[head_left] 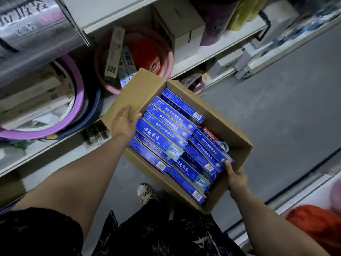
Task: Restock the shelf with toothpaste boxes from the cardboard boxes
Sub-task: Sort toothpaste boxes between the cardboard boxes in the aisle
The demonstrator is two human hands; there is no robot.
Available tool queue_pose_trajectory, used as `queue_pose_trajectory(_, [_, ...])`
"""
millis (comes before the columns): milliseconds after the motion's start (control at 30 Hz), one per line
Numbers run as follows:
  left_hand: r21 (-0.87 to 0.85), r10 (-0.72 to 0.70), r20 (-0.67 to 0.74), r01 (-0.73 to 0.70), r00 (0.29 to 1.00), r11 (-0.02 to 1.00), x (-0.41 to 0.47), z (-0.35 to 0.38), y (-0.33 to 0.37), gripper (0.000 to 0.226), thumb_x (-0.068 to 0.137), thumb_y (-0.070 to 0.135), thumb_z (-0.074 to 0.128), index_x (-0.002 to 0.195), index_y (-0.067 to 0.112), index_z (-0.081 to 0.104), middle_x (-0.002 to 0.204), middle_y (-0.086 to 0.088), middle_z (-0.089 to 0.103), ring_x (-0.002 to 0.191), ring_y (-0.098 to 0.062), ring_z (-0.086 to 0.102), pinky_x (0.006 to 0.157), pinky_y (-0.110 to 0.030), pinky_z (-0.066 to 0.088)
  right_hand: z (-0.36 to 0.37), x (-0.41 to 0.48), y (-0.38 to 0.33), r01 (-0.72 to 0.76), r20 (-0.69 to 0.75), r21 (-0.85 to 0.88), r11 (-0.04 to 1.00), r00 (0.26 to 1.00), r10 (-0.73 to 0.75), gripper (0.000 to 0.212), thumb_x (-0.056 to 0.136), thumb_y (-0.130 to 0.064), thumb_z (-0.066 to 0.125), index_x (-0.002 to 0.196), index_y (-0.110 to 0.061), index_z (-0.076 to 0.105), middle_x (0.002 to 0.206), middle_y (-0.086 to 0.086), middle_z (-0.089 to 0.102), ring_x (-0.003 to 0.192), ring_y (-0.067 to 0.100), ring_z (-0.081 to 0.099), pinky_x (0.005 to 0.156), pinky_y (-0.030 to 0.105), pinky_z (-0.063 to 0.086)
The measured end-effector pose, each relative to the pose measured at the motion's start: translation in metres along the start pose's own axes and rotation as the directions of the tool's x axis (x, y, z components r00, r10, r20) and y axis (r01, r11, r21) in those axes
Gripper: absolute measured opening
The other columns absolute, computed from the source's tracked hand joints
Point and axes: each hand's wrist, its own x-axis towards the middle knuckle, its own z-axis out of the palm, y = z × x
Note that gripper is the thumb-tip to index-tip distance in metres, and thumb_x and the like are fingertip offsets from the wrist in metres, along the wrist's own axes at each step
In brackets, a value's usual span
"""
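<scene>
An open cardboard box (228,130) is held up in front of me, above the grey floor. It is full of several blue toothpaste boxes (162,137) lying flat, with one red toothpaste box (210,134) among them. My left hand (124,122) grips the box's left wall, thumb inside against a blue toothpaste box. My right hand (237,179) grips the near right rim, thumb over the edge. The white shelf (60,145) runs along my left.
A pink basin (170,58) on the shelf holds loose toothpaste boxes and a red tub. Purple and blue basins (81,100) are stacked to its left. A brown carton (177,24) stands behind. Another shelf with an orange item (317,222) is at my right.
</scene>
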Motion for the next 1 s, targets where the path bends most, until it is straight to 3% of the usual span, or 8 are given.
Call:
queue_pose_trajectory(400, [0.033,0.003,-0.073,-0.001,0.997,0.999,0.009,0.033,-0.015,0.07,0.095,0.051,0.051,0.148,0.008,0.035,0.152,-0.021,0.033,0.143,-0.036,0.027,0.119,-0.045,0.02,-0.018,0.024,0.007,-0.141,0.088,0.012,0.99,0.986,0.14,0.048,0.075,-0.04,0.084,0.111,-0.013,0.067,0.101,0.012,0.075,0.091,0.029,0.073,0.082,0.051,0.06])
queue_pose_trajectory(500, [0.086,0.047,-0.104,-0.038,0.994,0.996,0.001,0.035,-0.011,0.069,0.095,0.052,0.05,0.145,0.005,0.037,0.149,-0.025,0.036,0.139,-0.041,0.03,0.116,-0.049,0.024,-0.021,0.027,0.009,-0.141,0.111,0.051,0.989,0.985,0.135,0.036,0.08,-0.035,0.081,0.106,-0.015,0.068,0.1,0.012,0.075,0.092,0.031,0.072,0.084,0.05,0.059])
queue_pose_trajectory(633, [0.118,0.023,-0.123,-0.008,0.992,0.993,-0.01,0.04,-0.003,0.074,0.096,0.054,0.047,0.15,0.007,0.029,0.156,-0.021,0.026,0.145,-0.036,0.021,0.119,-0.046,0.017,-0.026,0.032,0.011,-0.133,0.168,0.049,0.99,0.978,0.123,0.022,0.081,-0.03,0.081,0.094,-0.018,0.068,0.093,0.01,0.076,0.089,0.031,0.072,0.085,0.05,0.059])
queue_pose_trajectory(833, [0.145,-0.027,-0.124,0.046,0.992,0.988,-0.015,0.043,0.006,0.076,0.096,0.057,0.042,0.153,0.01,0.022,0.16,-0.017,0.019,0.148,-0.033,0.012,0.121,-0.045,0.011,-0.035,0.043,0.016,-0.153,0.311,0.011,0.988,0.94,0.142,0.034,0.081,-0.024,0.081,0.109,-0.015,0.064,0.107,0.012,0.074,0.095,0.03,0.073,0.089,0.051,0.058])
queue_pose_trajectory(1000, [0.133,-0.063,-0.126,0.08,0.99,0.988,-0.017,0.041,0.013,0.078,0.096,0.059,0.04,0.153,0.01,0.023,0.16,-0.016,0.02,0.148,-0.032,0.012,0.121,-0.045,0.011,-0.035,0.044,0.013,-0.173,0.345,0.032,0.984,0.927,0.151,0.033,0.085,-0.007,0.075,0.112,-0.016,0.058,0.106,0.007,0.071,0.09,0.024,0.071,0.075,0.039,0.059])
